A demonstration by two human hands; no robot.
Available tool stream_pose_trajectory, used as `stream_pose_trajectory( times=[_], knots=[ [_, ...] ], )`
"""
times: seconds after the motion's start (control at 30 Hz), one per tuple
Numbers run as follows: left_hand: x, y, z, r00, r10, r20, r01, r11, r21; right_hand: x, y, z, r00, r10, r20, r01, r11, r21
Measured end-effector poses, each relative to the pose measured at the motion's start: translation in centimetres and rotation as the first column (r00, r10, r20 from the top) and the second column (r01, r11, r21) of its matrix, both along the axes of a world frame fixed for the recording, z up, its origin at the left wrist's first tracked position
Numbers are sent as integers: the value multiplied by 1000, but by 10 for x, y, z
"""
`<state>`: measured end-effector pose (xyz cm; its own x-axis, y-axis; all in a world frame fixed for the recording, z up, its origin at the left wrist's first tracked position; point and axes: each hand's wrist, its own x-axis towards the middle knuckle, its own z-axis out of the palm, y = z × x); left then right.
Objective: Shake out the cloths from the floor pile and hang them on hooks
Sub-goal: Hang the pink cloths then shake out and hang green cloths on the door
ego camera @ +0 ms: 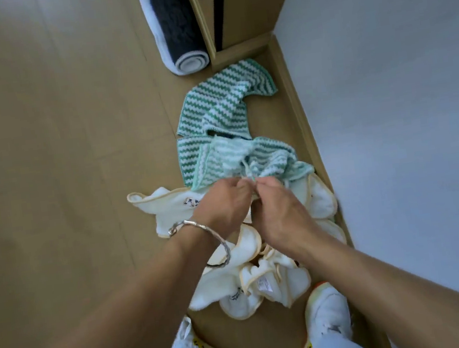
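i see left hand (223,205) and right hand (282,216) pinching the green cloth (267,157) beside the white pile (228,285); lifting may drag neighbours.

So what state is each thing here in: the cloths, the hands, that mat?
Left hand: pinching the near green cloth.
Right hand: pinching the same cloth.
Far green cloth: crumpled on the floor, untouched.
White cloths: heaped on the floor.
Mat: rolled up.

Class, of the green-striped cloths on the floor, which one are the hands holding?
The nearer green-striped cloth, crumpled beside the white pile: left hand and right hand pinch it. The farther green-striped cloth lies untouched near the rolled mat.
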<state>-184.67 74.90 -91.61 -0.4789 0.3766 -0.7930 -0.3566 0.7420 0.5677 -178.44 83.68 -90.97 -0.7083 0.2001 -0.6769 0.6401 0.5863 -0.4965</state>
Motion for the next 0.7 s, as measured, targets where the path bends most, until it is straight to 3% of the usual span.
stream_pose_trajectory(
  times=[0.1,0.2,0.27,0.33,0.4,0.47,0.6,0.7],
  knots=[
    [-10,-5,45,982,174,73,-169,983,-67,-10,-24,69,1000,-21,-16,20,998,-62],
    [-22,-10,92,959,244,142,-237,969,-64,-20,-27,127,996,88,8,-87,995,-47],
    [-32,-14,127,989,114,95,-110,993,-52,-25,-18,165,985,175,6,-174,983,-57],
    [-40,-17,164,990,-123,-64,117,989,-90,-28,-8,206,968,251,-4,-250,965,-82],
    [-46,-15,211,883,-408,-233,371,910,-186,-31,4,246,944,329,-10,-329,942,-62],
    [-50,-13,265,734,-571,-367,501,821,-275,-36,16,286,926,376,-44,-375,927,19],
    [-52,-15,381,513,-699,-498,629,701,-337,-43,41,373,938,251,-240,-218,963,156],
    [-41,-18,468,344,-757,-555,695,603,-392,-35,48,444,909,351,-225,-332,936,120]
  ],
)
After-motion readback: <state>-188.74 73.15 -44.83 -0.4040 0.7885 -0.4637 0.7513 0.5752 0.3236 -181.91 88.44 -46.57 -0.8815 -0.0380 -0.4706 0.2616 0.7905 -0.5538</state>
